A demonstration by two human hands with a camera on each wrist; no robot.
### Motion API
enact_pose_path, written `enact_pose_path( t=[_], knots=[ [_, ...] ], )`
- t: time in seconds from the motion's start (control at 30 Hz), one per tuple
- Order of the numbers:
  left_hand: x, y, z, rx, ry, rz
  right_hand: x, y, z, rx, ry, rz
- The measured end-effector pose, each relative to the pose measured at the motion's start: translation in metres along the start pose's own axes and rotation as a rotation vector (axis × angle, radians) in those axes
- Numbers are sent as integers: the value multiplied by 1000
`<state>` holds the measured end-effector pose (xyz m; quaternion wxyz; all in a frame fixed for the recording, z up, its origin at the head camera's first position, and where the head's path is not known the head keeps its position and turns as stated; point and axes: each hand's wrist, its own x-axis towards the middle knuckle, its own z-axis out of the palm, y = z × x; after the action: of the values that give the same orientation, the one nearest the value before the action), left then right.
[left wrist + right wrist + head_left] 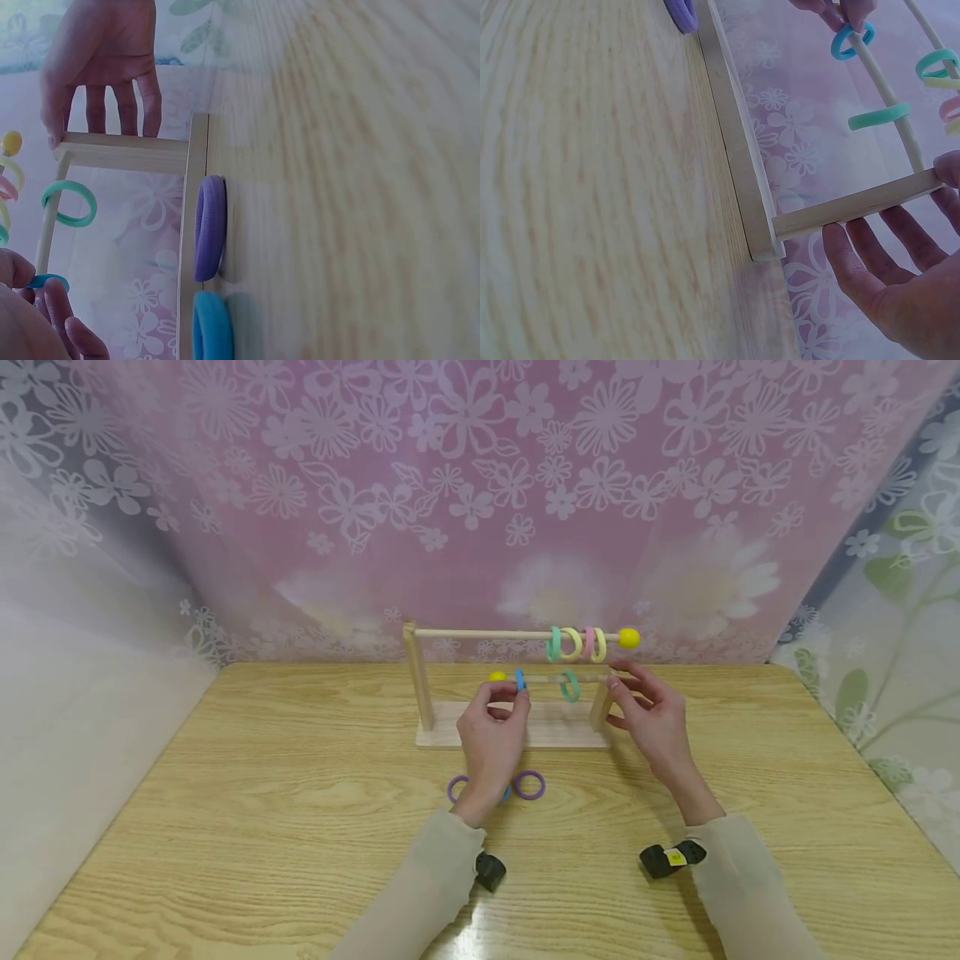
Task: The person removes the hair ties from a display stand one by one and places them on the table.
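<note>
A wooden stand (513,737) carries two horizontal rods with yellow end balls. On the lower rod (876,71), my left hand (493,731) pinches a blue ring (520,678) that encircles the rod near its ball. A green ring (571,686) hangs on the same rod, nearer the right post. My right hand (657,727) holds the top of that right post (855,201) between thumb and fingers. The upper rod (487,634) bears a green ring (553,644), a pink ring (588,642) and two yellow rings (598,645) toward its yellow ball (628,638).
In front of the stand, a purple ring (529,785) lies on the wooden table (300,827). Another purple ring (457,788) and a blue ring (213,326) lie beside it, partly behind my left wrist in the head view. A flowered curtain (450,510) hangs behind.
</note>
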<state>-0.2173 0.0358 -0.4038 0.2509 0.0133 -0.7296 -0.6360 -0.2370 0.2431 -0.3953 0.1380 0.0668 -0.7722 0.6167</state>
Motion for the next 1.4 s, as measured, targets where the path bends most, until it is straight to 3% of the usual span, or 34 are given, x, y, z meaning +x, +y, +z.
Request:
enact_pose_path(
  t=[0.87, 1.4],
  knots=[
    [4, -5, -12, 17, 8, 14, 1, 1, -1, -3, 9, 4],
    [5, -5, -17, 21, 53, 9, 1, 1, 0, 22, 3, 1]
  ],
)
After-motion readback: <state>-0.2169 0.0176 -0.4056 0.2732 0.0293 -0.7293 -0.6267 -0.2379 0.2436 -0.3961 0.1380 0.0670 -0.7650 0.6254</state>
